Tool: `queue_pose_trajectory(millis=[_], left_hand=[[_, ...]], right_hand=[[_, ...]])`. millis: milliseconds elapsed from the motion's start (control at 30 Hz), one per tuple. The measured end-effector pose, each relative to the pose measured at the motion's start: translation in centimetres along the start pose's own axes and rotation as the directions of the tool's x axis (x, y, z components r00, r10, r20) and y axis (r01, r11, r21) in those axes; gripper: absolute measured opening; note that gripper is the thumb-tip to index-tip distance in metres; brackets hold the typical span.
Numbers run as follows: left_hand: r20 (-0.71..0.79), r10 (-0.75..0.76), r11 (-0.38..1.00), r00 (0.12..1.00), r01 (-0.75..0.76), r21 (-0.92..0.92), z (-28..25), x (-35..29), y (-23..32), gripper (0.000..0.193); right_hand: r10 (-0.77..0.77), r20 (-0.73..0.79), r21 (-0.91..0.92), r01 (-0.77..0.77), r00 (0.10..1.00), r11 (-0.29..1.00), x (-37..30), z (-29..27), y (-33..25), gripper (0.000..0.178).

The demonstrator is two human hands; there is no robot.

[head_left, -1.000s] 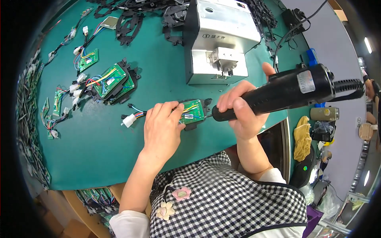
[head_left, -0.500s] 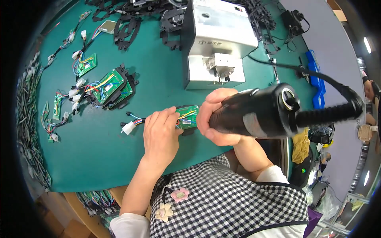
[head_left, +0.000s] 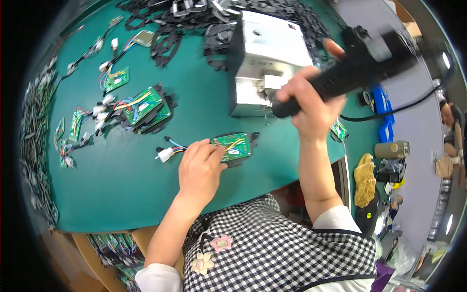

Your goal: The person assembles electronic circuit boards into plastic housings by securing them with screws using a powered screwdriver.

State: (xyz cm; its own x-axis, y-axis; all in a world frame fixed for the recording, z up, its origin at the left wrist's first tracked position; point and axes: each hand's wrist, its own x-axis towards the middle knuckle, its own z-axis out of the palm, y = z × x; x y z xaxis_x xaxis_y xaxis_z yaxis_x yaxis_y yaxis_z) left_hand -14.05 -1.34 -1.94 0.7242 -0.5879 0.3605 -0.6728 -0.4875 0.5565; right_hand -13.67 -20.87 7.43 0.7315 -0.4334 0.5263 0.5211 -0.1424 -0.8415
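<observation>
My left hand (head_left: 197, 170) grips the left end of a green circuit board (head_left: 239, 145), thumb and fingers pressed on it. The board lies in a black plastic frame (head_left: 254, 138) on the green table, its wires and white plug (head_left: 165, 154) sticking out on the left. Wrapped round a black electric screwdriver (head_left: 340, 73) is my right hand (head_left: 314, 109), raised in front of the silver screw feeder (head_left: 275, 41). The screwdriver's tip points down and left, close to the feeder's front mechanism; blur hides whether they touch.
Stacked framed boards (head_left: 146, 107) and loose wired boards (head_left: 116, 79) lie to the left. A long heap of wired boards (head_left: 36, 141) lines the left edge. Black plastic frames (head_left: 194, 12) pile up at the back. Right: blue bins (head_left: 383, 107), a yellow cloth (head_left: 365, 180) and the screwdriver's cord (head_left: 374, 118).
My right hand has carried the screwdriver up and right, away from the circuit board to the screw feeder. My left hand stays on the board. The view has shifted slightly.
</observation>
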Motion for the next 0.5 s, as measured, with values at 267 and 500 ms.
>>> queue_pose_trajectory(millis=[267, 500], left_hand=[[-0.097, 0.019, 0.995, 0.995, -0.028, -0.093, 1.0, -0.5, -0.8, 0.026], [-0.104, 0.017, 0.990, 0.994, -0.031, -0.138, 1.1, -0.4, -1.0, 0.023]], right_hand=[[0.114, 0.137, 0.181, -0.138, 0.984, 0.974, -3.9, 5.0, 2.5, 0.082], [0.174, 0.215, 0.082, -0.196, 0.961, 0.977, -4.1, 6.1, 4.5, 0.075]])
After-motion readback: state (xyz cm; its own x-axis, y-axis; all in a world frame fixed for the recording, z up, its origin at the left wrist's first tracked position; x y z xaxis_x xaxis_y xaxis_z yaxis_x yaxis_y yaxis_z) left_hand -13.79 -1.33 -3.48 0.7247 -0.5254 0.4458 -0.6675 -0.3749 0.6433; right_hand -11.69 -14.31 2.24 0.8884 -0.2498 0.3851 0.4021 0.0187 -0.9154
